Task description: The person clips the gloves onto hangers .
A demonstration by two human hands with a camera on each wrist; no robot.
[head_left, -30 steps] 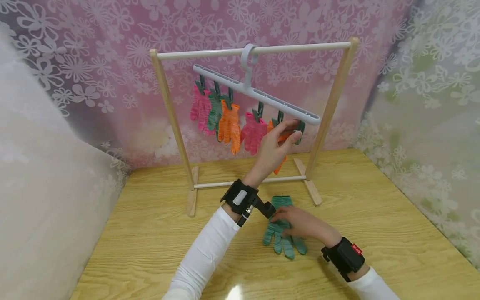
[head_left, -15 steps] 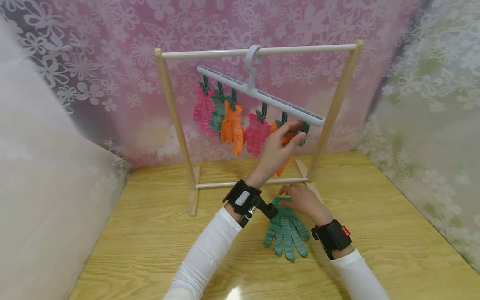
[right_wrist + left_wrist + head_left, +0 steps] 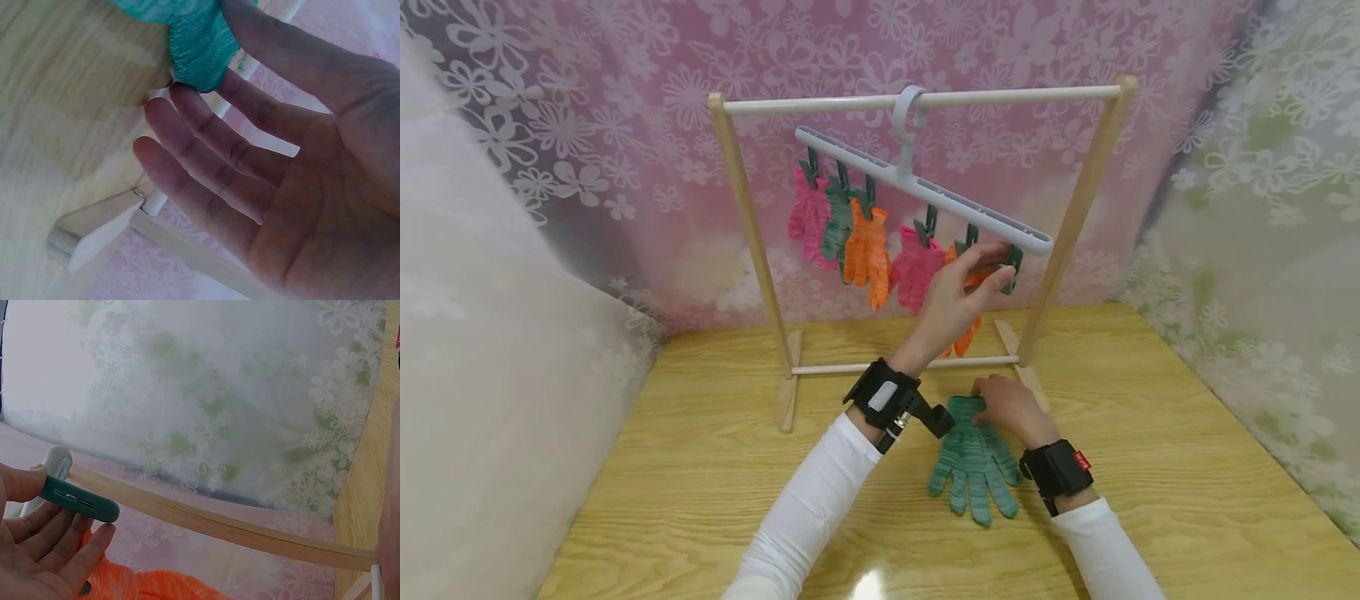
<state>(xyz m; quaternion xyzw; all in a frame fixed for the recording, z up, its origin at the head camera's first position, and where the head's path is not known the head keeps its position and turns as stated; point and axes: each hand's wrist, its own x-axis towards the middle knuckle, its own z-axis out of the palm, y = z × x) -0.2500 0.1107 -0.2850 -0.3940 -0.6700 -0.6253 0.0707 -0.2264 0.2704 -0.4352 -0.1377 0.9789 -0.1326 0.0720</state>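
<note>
My left hand (image 3: 946, 304) is raised to the low right end of the grey hanger (image 3: 955, 200), pinching a dark green clip (image 3: 1013, 271) there. In the left wrist view the thumb lies on one side of that clip (image 3: 81, 499) and fingers on the other. Behind this hand an orange glove (image 3: 966, 337) hangs, partly hidden. On the table my right hand (image 3: 1011, 408) holds the cuff edge of a green glove (image 3: 973, 467), which lies flat with its fingers toward me. The right wrist view shows the cuff (image 3: 203, 53) pinched between thumb and forefinger, the other fingers extended.
The hanger tilts down to the right from the white top rod (image 3: 1015, 97) of a wooden rack (image 3: 1075, 225). Clipped along it are pink gloves (image 3: 917, 271), a green one (image 3: 837, 225) and another orange glove (image 3: 867, 258). Patterned cloth surrounds the wooden table (image 3: 700, 500).
My right hand has moved from the middle of the green glove up to its cuff and pinches the edge. The left hand stays at the clip. The view has shifted slightly.
</note>
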